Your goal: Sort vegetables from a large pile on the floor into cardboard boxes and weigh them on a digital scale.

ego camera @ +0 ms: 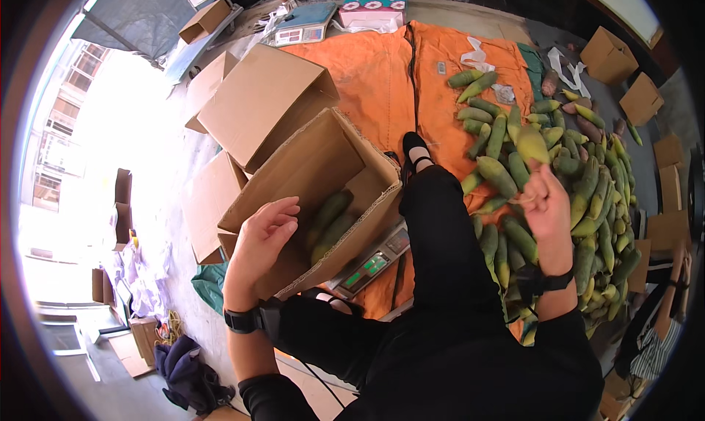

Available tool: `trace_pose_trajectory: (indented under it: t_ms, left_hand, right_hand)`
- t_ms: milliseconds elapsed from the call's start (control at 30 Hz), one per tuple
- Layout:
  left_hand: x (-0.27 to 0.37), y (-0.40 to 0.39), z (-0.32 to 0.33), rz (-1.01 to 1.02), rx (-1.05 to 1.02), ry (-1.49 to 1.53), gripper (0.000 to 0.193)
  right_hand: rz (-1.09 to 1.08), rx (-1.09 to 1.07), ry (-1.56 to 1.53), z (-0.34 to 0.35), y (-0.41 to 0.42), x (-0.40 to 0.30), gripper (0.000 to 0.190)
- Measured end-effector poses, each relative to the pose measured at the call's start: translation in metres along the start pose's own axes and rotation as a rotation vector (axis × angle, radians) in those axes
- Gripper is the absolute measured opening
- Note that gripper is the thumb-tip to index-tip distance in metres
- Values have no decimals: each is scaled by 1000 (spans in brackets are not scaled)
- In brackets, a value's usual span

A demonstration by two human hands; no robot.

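Note:
My left hand (267,231) is over the near left side of an open cardboard box (336,140), empty, its fingers loosely curved and apart. Two green radishes (333,236) lie at the bottom of this box, which stands on a digital scale (370,264) with a lit green display. On my right, my right hand (545,200) grips a green radish (532,144) by one end, slightly blurred. Beneath and around that hand spreads a large heap of green radishes (600,217).
The heap lies partly on an orange tarp (358,74). More cardboard boxes (264,101) stand beyond the open one. Another scale (305,24) and a teal-and-pink carton (373,7) are at the back. At the right rim is another person's arm (669,305).

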State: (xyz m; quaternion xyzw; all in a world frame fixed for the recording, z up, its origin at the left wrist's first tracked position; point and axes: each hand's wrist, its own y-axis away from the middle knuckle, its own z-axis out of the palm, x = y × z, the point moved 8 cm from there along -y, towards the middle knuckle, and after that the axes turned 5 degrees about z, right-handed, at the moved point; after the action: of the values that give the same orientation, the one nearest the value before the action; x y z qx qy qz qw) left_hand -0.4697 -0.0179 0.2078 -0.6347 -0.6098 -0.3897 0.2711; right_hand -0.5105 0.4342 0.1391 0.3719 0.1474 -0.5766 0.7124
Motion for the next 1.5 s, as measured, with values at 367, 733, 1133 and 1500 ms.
trace_pose_trajectory:
  t_ms: [367,733,1133,1500]
  left_hand:
    - [98,26,4,355,346,-467,74]
    - [17,18,28,77,126,-291,36]
    - [-13,-13,54,-122,57,301,49]
    - [-70,20,36,-365,-36,178,45]
  right_hand:
    - [425,-887,480,239,71,112,39]
    - [502,-914,598,248,40,221,35]
    - [-198,-140,640,47,-50,58,17]
    - [-143,860,1623,-277,-18,-1,19]
